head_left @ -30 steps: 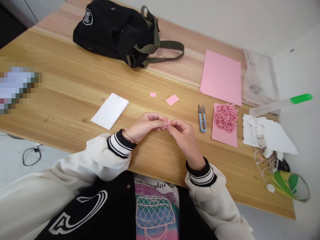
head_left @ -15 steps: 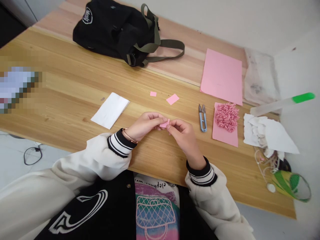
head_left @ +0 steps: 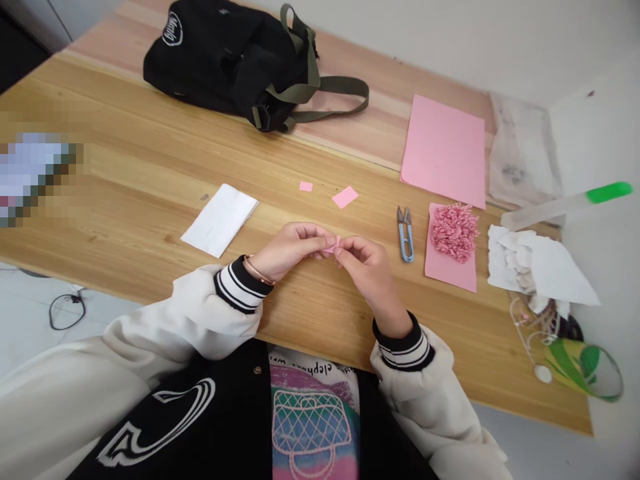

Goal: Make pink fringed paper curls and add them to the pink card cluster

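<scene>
Between my fingertips is a small piece of pink paper [head_left: 331, 249], partly hidden by them. My left hand [head_left: 299, 248] pinches its left end with thumb and forefinger. My right hand [head_left: 363, 259] grips the right end the same way, and a narrow edge of the paper stands up by that thumb. Beyond my hands two small pink paper pieces lie flat: a smaller one [head_left: 306, 187] and a larger one [head_left: 345, 197]. To the right of them rest blue-handled thread snips [head_left: 405, 233], blades pointing away from me.
A folded white cloth or paper [head_left: 220, 220] lies left of my hands. A black bag [head_left: 225, 63] and pink sheets [head_left: 444, 150] are at the back. On the right are a pink bundle of fine stems [head_left: 455, 232], white paper scraps [head_left: 555, 267] and a green-yellow tape roll [head_left: 575, 367].
The pink paper between my fingers has turned or folded, so less of its face shows and a narrow edge stands up. My hands have barely moved.
</scene>
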A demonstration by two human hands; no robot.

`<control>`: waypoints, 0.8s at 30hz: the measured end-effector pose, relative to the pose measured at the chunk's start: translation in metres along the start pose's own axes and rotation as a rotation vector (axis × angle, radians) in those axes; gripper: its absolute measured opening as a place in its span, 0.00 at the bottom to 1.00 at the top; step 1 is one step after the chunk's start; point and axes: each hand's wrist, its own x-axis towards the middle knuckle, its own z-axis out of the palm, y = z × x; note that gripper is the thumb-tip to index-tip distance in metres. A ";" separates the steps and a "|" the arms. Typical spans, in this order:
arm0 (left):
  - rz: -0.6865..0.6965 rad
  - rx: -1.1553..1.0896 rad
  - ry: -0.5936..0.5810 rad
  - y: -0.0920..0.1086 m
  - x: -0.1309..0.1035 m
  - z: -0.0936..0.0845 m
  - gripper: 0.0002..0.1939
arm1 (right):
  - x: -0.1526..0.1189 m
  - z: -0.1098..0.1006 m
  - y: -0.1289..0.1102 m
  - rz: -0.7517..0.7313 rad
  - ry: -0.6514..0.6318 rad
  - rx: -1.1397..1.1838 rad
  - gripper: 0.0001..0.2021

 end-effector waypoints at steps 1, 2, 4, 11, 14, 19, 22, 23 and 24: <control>0.000 -0.002 0.000 0.000 0.000 0.000 0.09 | 0.000 0.000 0.000 0.000 -0.001 0.000 0.05; 0.002 -0.003 -0.001 -0.001 0.000 0.000 0.09 | 0.000 0.000 0.000 0.001 -0.002 -0.001 0.05; 0.007 -0.005 -0.003 -0.002 0.001 -0.001 0.08 | 0.000 0.000 -0.001 0.007 -0.004 -0.002 0.05; -0.005 -0.070 -0.009 -0.001 0.000 -0.002 0.08 | 0.000 0.000 -0.002 0.004 -0.003 -0.004 0.05; -0.050 -0.123 -0.008 0.000 0.000 -0.001 0.06 | -0.001 0.000 -0.002 0.008 0.000 -0.009 0.06; -0.059 -0.155 0.010 0.001 0.001 0.000 0.06 | 0.000 0.001 -0.003 0.014 0.000 -0.006 0.06; -0.040 -0.104 -0.002 0.001 0.000 0.000 0.07 | 0.000 0.001 -0.002 0.003 0.000 -0.008 0.06; -0.029 -0.082 -0.006 0.001 0.000 0.000 0.08 | 0.000 0.000 -0.001 0.000 0.000 -0.008 0.06; -0.018 -0.062 -0.009 0.000 0.000 0.000 0.08 | 0.000 0.000 -0.001 -0.002 0.000 -0.006 0.06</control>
